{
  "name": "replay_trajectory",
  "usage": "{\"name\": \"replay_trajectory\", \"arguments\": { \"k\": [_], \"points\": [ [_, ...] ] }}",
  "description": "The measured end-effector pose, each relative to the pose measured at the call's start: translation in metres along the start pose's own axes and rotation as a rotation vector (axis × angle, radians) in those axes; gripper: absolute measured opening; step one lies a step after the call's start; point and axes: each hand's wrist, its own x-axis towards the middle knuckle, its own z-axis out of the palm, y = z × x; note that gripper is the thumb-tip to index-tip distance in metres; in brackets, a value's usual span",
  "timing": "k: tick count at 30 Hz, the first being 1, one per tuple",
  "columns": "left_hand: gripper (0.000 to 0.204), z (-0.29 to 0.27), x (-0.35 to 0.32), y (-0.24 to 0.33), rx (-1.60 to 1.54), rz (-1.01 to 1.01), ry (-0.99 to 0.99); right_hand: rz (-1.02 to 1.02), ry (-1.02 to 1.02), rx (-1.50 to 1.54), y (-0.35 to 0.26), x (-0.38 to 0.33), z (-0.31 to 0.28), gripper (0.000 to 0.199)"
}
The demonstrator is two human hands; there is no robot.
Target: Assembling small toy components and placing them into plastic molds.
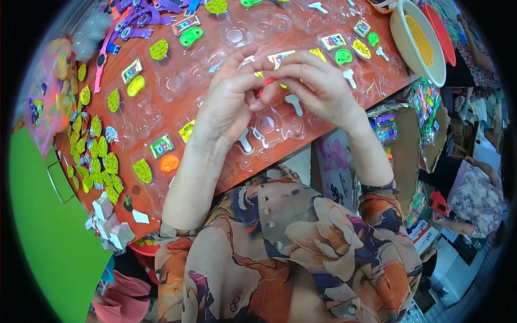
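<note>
Over the orange table [177, 102], left hand [229, 99] and right hand [315, 86] share a pinching grip on a small red piece [265, 84].

Clear plastic blister trays [177, 86] are lying across the orange table [377, 59] before me. Small rectangular printed cards [334, 41] are sitting among them. To my right, a white-and-red printed carton [425, 234] is resting below a brown cardboard box [409, 134].

We count two round bowls [417, 46] nested at the table's far right corner, one cream, one red. Left of them lie three green oval pieces [191, 36] and one orange piece [169, 162].
</note>
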Motion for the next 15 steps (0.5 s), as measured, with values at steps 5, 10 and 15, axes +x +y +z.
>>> {"name": "replay_trajectory", "arguments": {
  "k": [5, 10, 15],
  "points": [
    [0.047, -0.006, -0.003, 0.001, -0.158, -0.142, 0.001, 0.04, 0.06, 0.114, -0.007, -0.001, 0.008, 0.019],
    [0.04, -0.018, -0.009, 0.002, -0.159, -0.094, 0.091, 0.0, 0.051, 0.023, -0.007, 0.001, 0.015, 0.021],
    [0.021, -0.021, -0.008, 0.008, -0.255, -0.047, 0.091, -0.221, 0.148, -0.337, -0.005, 0.007, 0.024, 0.031]
  ]
}}
